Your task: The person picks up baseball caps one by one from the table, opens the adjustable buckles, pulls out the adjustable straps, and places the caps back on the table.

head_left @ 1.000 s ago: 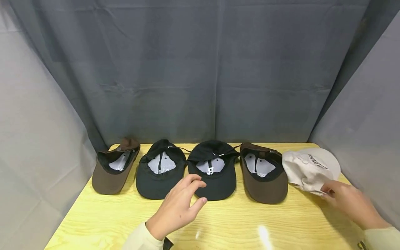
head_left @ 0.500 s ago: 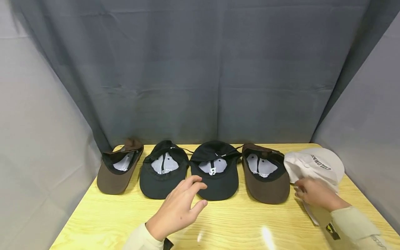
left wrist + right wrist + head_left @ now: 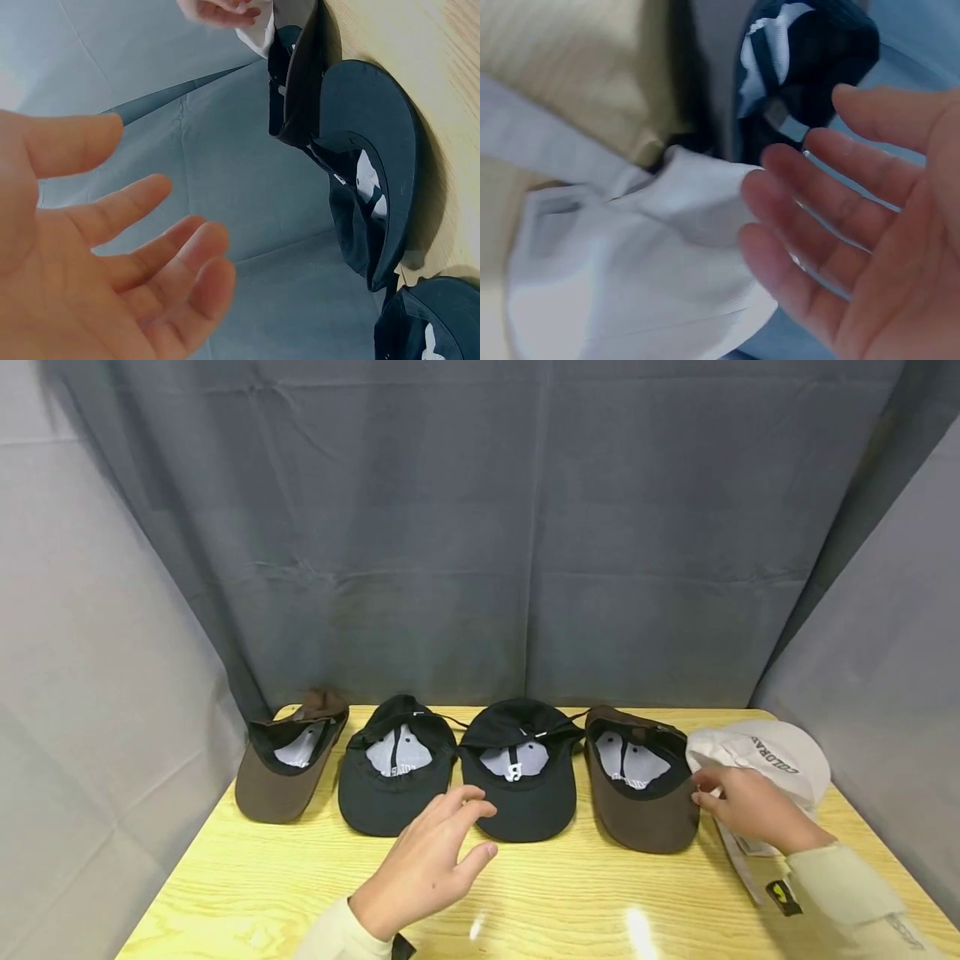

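Near right edge of table: white cap just beside released right hand; between left and right edges: left hand, likewise released.

right hand near white cap; left hand before two black caps.

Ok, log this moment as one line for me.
right hand: open, by white cap; left hand: open, holding nothing; four dark caps: in a row, insides showing

The off-white baseball cap, dark-lettered, lies rumpled with its strap trailing toward the person. Just left of it, the brown baseball cap rests upturned, pale lining showing, brim nearest the person.
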Demonstrator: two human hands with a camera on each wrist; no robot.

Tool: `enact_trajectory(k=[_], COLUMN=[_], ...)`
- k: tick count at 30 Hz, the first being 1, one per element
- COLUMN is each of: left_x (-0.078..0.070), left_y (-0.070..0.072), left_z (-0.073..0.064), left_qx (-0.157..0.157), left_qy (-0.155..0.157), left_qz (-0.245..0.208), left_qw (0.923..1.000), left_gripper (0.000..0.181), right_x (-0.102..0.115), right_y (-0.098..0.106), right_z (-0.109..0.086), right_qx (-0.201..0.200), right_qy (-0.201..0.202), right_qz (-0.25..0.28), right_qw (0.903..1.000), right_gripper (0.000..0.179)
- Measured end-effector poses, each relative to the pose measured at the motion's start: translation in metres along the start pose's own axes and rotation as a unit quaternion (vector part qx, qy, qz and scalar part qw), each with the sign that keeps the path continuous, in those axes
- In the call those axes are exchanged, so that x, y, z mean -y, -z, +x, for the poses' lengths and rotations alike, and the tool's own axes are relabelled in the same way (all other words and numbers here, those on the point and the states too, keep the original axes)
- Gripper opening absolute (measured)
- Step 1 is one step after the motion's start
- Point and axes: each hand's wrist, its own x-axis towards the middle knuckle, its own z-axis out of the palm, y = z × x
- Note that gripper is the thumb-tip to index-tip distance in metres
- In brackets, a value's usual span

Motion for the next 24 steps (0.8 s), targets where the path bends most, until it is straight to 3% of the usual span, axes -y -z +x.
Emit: enact_trajectory(k=[6, 12, 17, 24], left_x=[0.002, 0.006, 0.010, 0.014], left_y=[0.000, 0.001, 0.001, 0.003], left_z=[-0.002, -0.005, -0.008, -0.012], left_qx=[-0.001, -0.004, -0.006, -0.004], left_qy=[0.000, 0.000, 0.001, 0.016], left_qz=[0.008, 0.011, 0.018, 0.018], left_qw=[1.0000, 0.9999, 0.9998, 0.9997], left_gripper=[0.030, 0.029, 0.029, 0.028], right_x=[0.009, 0.012, 0.002, -0.018], right_y=[0.015, 0.025, 0.019, 0.002], right_z=[0.024, 0.065, 0.091, 0.102], right_qx=[-0.050, -0.072, -0.067, -0.026], right_qy=[0.010, -0.013, -0.050, -0.098], right_qz=[-0.015, -0.040, -0.052, -0.070], right_qw=[0.9986, 0.9965, 0.9951, 0.9924], right_gripper=[0.021, 0.025, 0.029, 0.037])
